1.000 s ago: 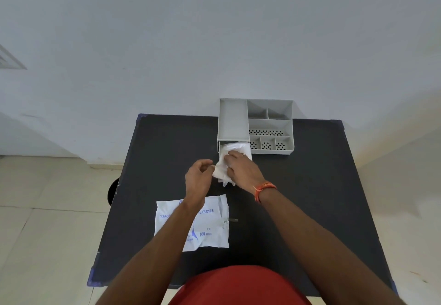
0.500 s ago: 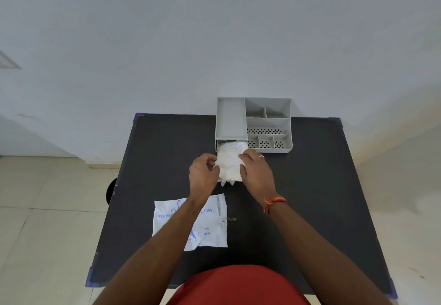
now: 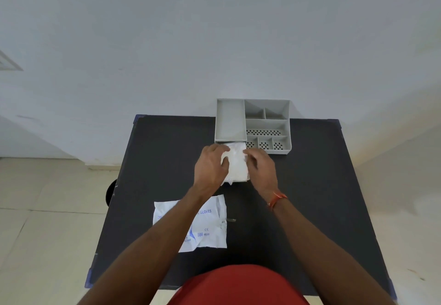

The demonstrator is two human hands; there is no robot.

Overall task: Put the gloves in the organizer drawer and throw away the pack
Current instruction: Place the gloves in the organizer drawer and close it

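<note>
We have the gloves [image 3: 235,166] pinched between left hand [image 3: 210,168] and right hand [image 3: 260,168], fingers clamping both sides. Stack sits at the organizer drawer [image 3: 230,143] mouth, near the table's [image 3: 167,152] far edge.

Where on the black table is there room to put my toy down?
The table is bare to the right of the right hand, and on the far left beside the organizer. It is crowded in the middle: both hands press the gloves, left hand, with the pack nearer.

A white stack of gloves [image 3: 236,166] lies in the pulled-out drawer at the front left of the grey organizer [image 3: 253,123]. The flat white, blue-printed pack [image 3: 205,223] lies nearer on the table.
</note>
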